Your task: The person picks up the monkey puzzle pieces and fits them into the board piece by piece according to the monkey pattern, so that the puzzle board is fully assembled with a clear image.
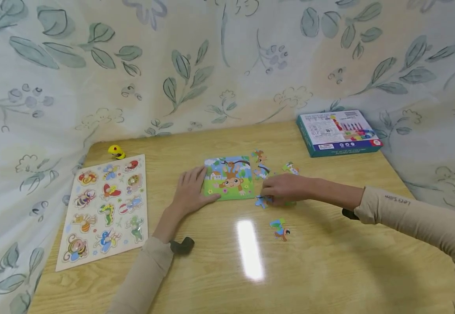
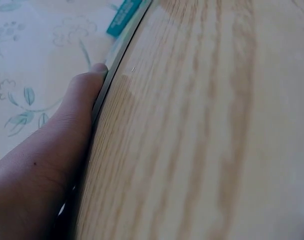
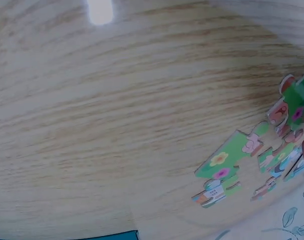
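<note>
A square puzzle picture (image 1: 229,178) of a hanging monkey lies on the table. My left hand (image 1: 191,189) rests at its left edge, fingers extended and thumb along the lower corner. In the left wrist view only part of the left hand (image 2: 66,120) shows beside the tabletop. To the right of the picture, my right hand (image 1: 284,188) reaches down among loose puzzle pieces with bent fingers. A blue puzzle piece (image 1: 261,201) lies at its fingertips; whether they pinch a piece is hidden. In the right wrist view, a green piece with flowers (image 3: 224,157) lies near the fingers.
At the left lies a board of insect pictures (image 1: 105,209), with a yellow toy figure (image 1: 116,151) behind it. A teal-edged box (image 1: 339,133) stands at the back right. Joined monkey pieces (image 1: 279,230) lie nearer the front. Floral cloth (image 1: 227,65) hangs behind the table.
</note>
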`<state>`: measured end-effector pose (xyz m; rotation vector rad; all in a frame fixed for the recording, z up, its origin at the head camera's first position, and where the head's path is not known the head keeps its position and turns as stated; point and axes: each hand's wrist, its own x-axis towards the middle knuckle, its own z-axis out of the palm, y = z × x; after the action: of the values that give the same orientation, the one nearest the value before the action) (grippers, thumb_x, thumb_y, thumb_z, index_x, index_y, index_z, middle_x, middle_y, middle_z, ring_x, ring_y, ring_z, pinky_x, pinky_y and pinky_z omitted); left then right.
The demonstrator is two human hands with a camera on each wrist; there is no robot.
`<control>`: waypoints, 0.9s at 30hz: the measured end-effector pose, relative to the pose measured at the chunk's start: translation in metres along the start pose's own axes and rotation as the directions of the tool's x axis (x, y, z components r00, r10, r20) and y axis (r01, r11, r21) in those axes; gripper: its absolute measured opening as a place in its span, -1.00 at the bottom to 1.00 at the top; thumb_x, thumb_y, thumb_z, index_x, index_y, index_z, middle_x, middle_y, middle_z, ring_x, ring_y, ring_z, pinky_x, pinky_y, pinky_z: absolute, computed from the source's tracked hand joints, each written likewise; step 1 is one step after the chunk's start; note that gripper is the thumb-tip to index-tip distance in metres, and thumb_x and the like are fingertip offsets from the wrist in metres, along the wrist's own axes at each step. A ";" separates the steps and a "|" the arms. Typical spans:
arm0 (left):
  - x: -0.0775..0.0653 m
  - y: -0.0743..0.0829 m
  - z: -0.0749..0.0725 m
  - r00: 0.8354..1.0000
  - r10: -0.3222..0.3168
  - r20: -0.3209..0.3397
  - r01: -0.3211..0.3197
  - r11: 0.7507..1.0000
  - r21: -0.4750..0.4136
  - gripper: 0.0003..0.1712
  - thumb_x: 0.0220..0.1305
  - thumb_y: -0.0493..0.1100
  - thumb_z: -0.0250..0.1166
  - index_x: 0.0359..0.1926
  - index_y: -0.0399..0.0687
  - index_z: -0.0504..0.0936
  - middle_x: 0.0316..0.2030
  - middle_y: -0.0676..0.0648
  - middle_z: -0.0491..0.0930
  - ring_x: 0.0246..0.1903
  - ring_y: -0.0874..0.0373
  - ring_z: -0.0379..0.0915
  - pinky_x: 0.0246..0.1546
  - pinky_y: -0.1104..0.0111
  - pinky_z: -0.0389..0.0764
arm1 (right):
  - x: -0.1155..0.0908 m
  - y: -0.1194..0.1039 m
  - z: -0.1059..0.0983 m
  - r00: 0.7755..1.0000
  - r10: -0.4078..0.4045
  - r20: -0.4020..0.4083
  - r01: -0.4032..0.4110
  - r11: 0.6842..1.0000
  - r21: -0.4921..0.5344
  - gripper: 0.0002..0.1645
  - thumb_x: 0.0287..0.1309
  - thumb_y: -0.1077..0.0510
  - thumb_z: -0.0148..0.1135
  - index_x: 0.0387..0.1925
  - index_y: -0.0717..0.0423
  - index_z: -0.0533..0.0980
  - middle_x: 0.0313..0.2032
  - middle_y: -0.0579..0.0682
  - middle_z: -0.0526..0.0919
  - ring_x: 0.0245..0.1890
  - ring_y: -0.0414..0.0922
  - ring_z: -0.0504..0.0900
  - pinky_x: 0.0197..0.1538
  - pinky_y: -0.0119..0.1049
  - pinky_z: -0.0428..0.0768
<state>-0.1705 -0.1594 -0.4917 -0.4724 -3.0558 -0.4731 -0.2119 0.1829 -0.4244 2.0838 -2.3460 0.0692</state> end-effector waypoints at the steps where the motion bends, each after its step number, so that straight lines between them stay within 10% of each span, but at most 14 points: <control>1: 0.000 0.000 -0.001 1.000 -0.001 -0.001 0.001 1.000 -0.003 0.20 0.06 0.56 0.11 0.50 -0.10 0.06 0.46 -0.10 0.10 0.44 -0.01 0.00 0.36 0.04 0.07 | 0.001 0.001 -0.001 1.000 0.006 -0.012 -0.006 1.000 0.012 -0.72 0.09 0.05 0.41 -0.17 0.02 0.58 -0.31 -0.14 0.58 -0.41 -0.33 0.45 -0.35 -0.55 0.49; 7: 0.001 -0.004 -0.003 1.000 -0.014 0.013 0.014 1.000 0.005 0.20 0.07 0.57 0.09 0.51 -0.07 0.03 0.47 -0.09 0.09 0.44 0.00 -0.02 0.38 0.05 0.06 | 0.025 0.012 -0.016 0.985 0.163 -0.054 -0.156 0.980 0.121 -0.74 0.12 0.06 0.35 -0.14 -0.02 0.57 -0.30 -0.11 0.54 -0.41 -0.30 0.38 -0.41 -0.48 0.41; 13: 0.001 -0.007 0.001 1.000 0.003 -0.006 -0.003 1.000 0.024 0.21 0.06 0.60 0.05 0.50 -0.09 0.06 0.46 -0.09 0.10 0.44 0.00 0.00 0.36 0.04 0.09 | 0.065 0.034 -0.019 0.923 0.384 -0.033 -0.370 0.906 0.204 -0.63 0.19 0.07 0.27 0.02 0.07 0.57 -0.16 0.04 0.55 -0.39 -0.21 0.45 -0.38 -0.38 0.48; 27: 0.000 -0.004 0.003 1.000 0.006 -0.002 -0.005 1.000 0.018 0.19 0.07 0.59 0.06 0.50 -0.09 0.07 0.45 -0.09 0.11 0.43 0.00 0.01 0.36 0.04 0.10 | 0.123 0.060 -0.003 0.888 0.421 0.184 -0.459 0.833 0.308 -0.63 0.21 0.12 0.18 0.01 0.19 0.57 -0.19 0.12 0.54 -0.34 -0.14 0.41 -0.27 -0.35 0.45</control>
<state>-0.1712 -0.1620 -0.4951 -0.4792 -3.0531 -0.4451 -0.2864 0.0683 -0.4199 1.6278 -3.0288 0.4057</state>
